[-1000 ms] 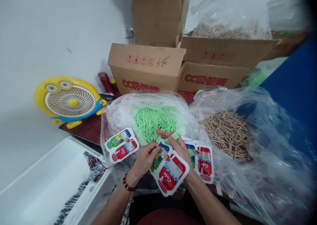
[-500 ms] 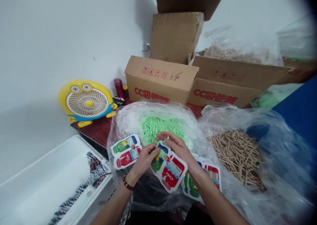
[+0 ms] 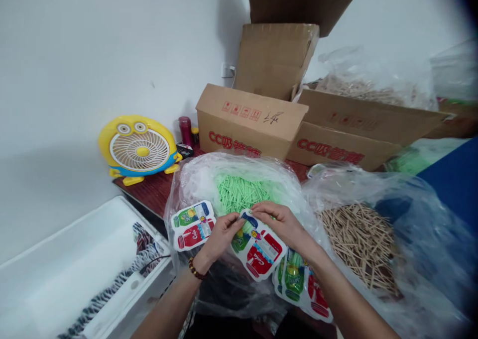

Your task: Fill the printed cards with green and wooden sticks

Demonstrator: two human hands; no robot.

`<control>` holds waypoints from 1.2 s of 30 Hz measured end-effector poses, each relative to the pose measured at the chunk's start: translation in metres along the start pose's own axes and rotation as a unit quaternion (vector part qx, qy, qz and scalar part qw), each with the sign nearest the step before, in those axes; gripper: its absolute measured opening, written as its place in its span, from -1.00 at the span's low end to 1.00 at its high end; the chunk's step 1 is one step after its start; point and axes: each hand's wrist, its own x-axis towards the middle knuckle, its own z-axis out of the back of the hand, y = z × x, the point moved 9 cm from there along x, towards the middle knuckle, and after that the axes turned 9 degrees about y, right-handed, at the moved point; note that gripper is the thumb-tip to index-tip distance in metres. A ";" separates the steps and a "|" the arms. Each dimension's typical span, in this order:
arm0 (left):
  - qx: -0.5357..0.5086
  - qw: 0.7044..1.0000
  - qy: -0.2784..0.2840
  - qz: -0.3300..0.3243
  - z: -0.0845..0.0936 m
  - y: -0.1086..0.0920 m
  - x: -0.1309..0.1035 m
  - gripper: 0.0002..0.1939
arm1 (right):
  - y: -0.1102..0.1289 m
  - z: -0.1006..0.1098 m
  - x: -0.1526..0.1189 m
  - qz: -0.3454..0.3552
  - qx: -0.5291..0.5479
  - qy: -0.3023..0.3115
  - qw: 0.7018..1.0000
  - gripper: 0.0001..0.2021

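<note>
My left hand (image 3: 223,235) pinches the top left edge of a bottle-shaped package (image 3: 260,259) printed with green and red drinks. At the same package's top edge, the fingers of my right hand (image 3: 278,223) are closed. Behind both hands, green sticks (image 3: 241,192) fill an open clear bag (image 3: 194,174). Another such package (image 3: 192,228) lies left of my left hand. Several more packages (image 3: 293,282) lie overlapped under my right forearm, green sticks showing in them.
Brown sticks (image 3: 360,244) lie in a clear bag at the right. Cardboard boxes (image 3: 250,122) stand behind, beside a yellow fan (image 3: 140,147) on the dark red table (image 3: 149,194). A white foam box (image 3: 108,229) is at the lower left.
My right hand's fingers have come down and closed at the package's top edge. The green stick seen between the hands no longer shows. The view has shifted slightly.
</note>
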 end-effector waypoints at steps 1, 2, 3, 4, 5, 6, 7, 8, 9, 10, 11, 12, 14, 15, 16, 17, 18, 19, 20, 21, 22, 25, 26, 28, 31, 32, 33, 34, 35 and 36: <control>0.011 1.000 -0.002 -0.002 0.000 -0.001 0.000 -0.69 | 0.002 0.001 0.000 0.001 -0.009 -0.001 1.000 -0.83; 0.021 1.000 -0.005 -0.002 0.000 -0.003 -0.001 -0.69 | 0.003 0.002 0.001 0.000 -0.014 0.000 1.000 -0.83; 0.030 1.000 -0.008 -0.003 0.000 -0.004 -0.002 -0.69 | 0.003 0.001 0.002 -0.001 -0.017 0.005 1.000 -0.83; 0.039 0.999 -0.010 -0.004 0.000 -0.005 -0.003 -0.69 | 0.004 -0.001 0.004 -0.002 -0.017 0.014 1.000 -0.83; 0.047 0.999 -0.011 -0.006 0.000 -0.006 -0.003 -0.68 | 0.004 -0.002 0.006 -0.004 -0.018 0.024 1.000 -0.84; 0.056 0.998 -0.010 -0.008 0.000 -0.007 -0.004 -0.68 | 0.003 -0.005 0.008 -0.010 -0.022 0.034 0.999 -0.84; 0.065 0.998 -0.009 -0.011 0.000 -0.009 -0.005 -0.68 | 0.002 -0.007 0.011 -0.020 -0.029 0.043 0.998 -0.84; 0.074 0.997 -0.007 -0.014 0.000 -0.010 -0.006 -0.67 | 0.000 -0.009 0.013 -0.033 -0.039 0.049 0.998 -0.84; 0.080 0.997 -0.008 -0.017 0.000 -0.011 -0.006 -0.67 | -0.002 -0.011 0.015 -0.045 -0.047 0.053 0.996 -0.84; 0.081 0.996 -0.010 -0.018 0.002 -0.011 -0.007 -0.68 | -0.004 -0.014 0.016 -0.054 -0.047 0.058 0.996 -0.84; 0.076 0.997 -0.012 -0.019 0.003 -0.011 -0.008 -0.68 | -0.005 -0.017 0.018 -0.058 -0.041 0.061 0.996 -0.84; 0.067 0.998 -0.013 -0.019 0.004 -0.011 -0.008 -0.69 | -0.006 -0.020 0.019 -0.058 -0.030 0.061 0.996 -0.84; 0.050 0.998 -0.017 -0.018 0.007 -0.010 -0.010 -0.69 | -0.007 -0.024 0.020 -0.056 -0.003 0.057 0.997 -0.83; 0.046 0.999 -0.018 -0.019 0.008 -0.009 -0.011 -0.69 | -0.007 -0.025 0.020 -0.057 0.006 0.055 0.997 -0.83; 0.046 0.999 -0.019 -0.019 0.009 -0.008 -0.013 -0.69 | -0.007 -0.025 0.021 -0.058 0.009 0.051 0.997 -0.83; 0.044 0.999 -0.020 -0.018 0.011 -0.007 -0.014 -0.69 | -0.007 -0.025 0.021 -0.058 0.012 0.044 0.997 -0.84; 0.039 0.999 -0.021 -0.015 0.012 -0.005 -0.016 -0.68 | -0.007 -0.023 0.022 -0.054 0.017 0.035 0.998 -0.84; 0.029 0.999 -0.023 -0.012 0.013 -0.003 -0.018 -0.69 | -0.006 -0.021 0.023 -0.049 0.021 0.026 0.998 -0.85; 0.017 1.000 -0.024 -0.008 0.015 -0.001 -0.019 -0.69 | -0.005 -0.019 0.024 -0.043 0.025 0.019 0.999 -0.85; 0.006 1.000 -0.026 -0.006 0.016 0.001 -0.021 -0.69 | -0.005 -0.019 0.025 -0.038 0.026 0.020 0.999 -0.85; -0.002 1.000 -0.028 -0.003 0.016 0.003 -0.022 -0.69 | -0.005 -0.021 0.026 -0.036 0.022 0.030 0.999 -0.85; -0.014 1.000 -0.028 0.004 0.017 0.007 -0.024 -0.68 | -0.005 -0.029 0.027 -0.036 -0.006 0.061 0.997 -0.85; -0.012 1.000 -0.028 0.003 0.017 0.007 -0.024 -0.68 | -0.004 -0.029 0.026 -0.035 -0.006 0.059 0.998 -0.85; -0.002 0.999 -0.032 -0.004 0.019 0.006 -0.024 -0.67 | -0.002 -0.023 0.026 -0.030 0.011 0.033 0.999 -0.86; 0.002 0.999 -0.046 -0.007 0.025 0.007 -0.027 -0.66 | -0.001 0.005 0.027 -0.021 0.037 -0.061 0.997 -0.84; -0.006 0.999 -0.054 -0.003 0.028 0.009 -0.029 -0.66 | -0.003 0.017 0.026 -0.022 0.032 -0.101 0.994 -0.84; -0.016 0.998 -0.064 0.001 0.032 0.011 -0.032 -0.67 | -0.007 0.027 0.026 -0.027 0.019 -0.137 0.990 -0.83; -0.028 0.997 -0.072 0.005 0.035 0.013 -0.035 -0.67 | -0.011 0.034 0.025 -0.039 -0.003 -0.158 0.987 -0.84; -0.039 0.996 -0.080 0.007 0.038 0.014 -0.037 -0.67 | -0.016 0.037 0.025 -0.057 -0.031 -0.163 0.985 -0.85; -0.045 0.995 -0.085 0.007 0.040 0.015 -0.039 -0.68 | -0.021 0.035 0.026 -0.074 -0.061 -0.150 0.984 -0.86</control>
